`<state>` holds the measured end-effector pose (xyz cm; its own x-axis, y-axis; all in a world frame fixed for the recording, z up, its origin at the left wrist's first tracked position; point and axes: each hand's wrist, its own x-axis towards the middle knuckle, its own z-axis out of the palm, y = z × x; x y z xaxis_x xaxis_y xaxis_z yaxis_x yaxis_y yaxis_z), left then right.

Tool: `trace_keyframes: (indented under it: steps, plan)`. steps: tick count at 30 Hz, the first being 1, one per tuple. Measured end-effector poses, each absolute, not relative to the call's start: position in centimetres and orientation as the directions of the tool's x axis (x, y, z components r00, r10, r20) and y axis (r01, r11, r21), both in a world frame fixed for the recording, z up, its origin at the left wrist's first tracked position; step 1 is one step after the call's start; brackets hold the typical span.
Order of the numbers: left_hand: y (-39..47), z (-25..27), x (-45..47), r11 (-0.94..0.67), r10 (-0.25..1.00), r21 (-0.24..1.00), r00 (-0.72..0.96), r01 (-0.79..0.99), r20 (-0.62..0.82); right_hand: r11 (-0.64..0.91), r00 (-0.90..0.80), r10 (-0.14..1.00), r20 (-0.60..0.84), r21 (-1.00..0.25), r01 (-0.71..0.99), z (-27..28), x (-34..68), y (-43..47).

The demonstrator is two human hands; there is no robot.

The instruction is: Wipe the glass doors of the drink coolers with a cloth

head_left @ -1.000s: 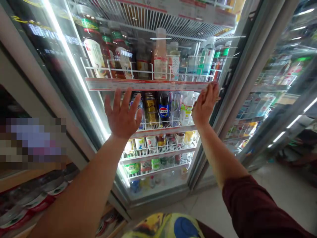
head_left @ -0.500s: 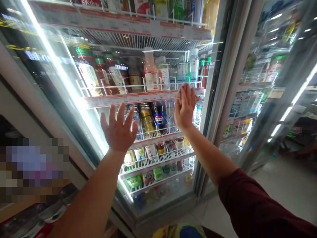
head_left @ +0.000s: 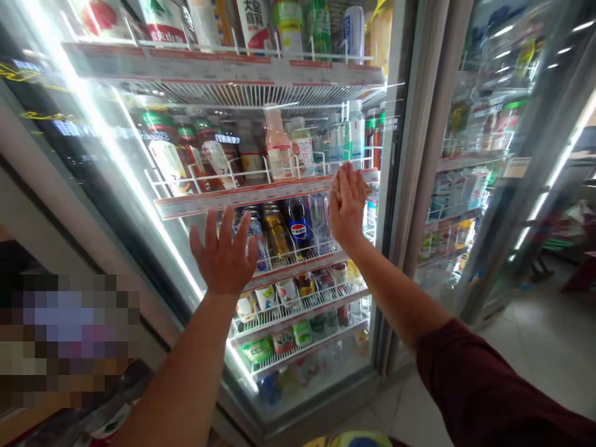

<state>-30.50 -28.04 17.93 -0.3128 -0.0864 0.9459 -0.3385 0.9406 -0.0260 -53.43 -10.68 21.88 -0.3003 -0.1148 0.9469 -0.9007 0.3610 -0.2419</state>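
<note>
My left hand (head_left: 224,253) is raised before the glass door (head_left: 321,397) of a lit drinks cooler, fingers spread and nothing in it. Whether it touches the glass, I cannot tell. Further right, my right hand (head_left: 347,205) is held flat against the door, fingers stretched and close together. A small tan edge shows past its fingers; I cannot make out whether it is a reflection or something under the palm. Between the hands, behind the glass, stand a dark cola bottle (head_left: 298,223) with a blue label and gold cans (head_left: 275,233).
Bottles, cartons and cups fill several wire shelves, among them a pink bottle (head_left: 278,146). A metal door frame (head_left: 426,155) separates a second cooler door on the right. A blurred-out patch (head_left: 65,335) lies at lower left. Tiled floor (head_left: 526,360) shows at lower right.
My view has shifted up slightly, so the shelves sit lower in the picture and more of the top row shows. Both hands remain raised in nearly the same poses.
</note>
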Motion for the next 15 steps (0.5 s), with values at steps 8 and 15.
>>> trace_keyframes:
  steps: [8, 15]
  plan:
    - [-28.1, 17.9, -30.6, 0.950, -0.083, -0.017, -0.303, -0.312, 0.949, 0.230, 0.033, -0.500, 0.865, 0.169, -0.958, 17.1, -46.8, -12.8]
    - [-28.4, 17.8, -30.4, 0.926, 0.015, -0.123, -0.290, -0.358, 0.957, 0.319, -0.280, -0.092, 0.956, -0.238, -0.917, 20.6, -50.5, -13.0]
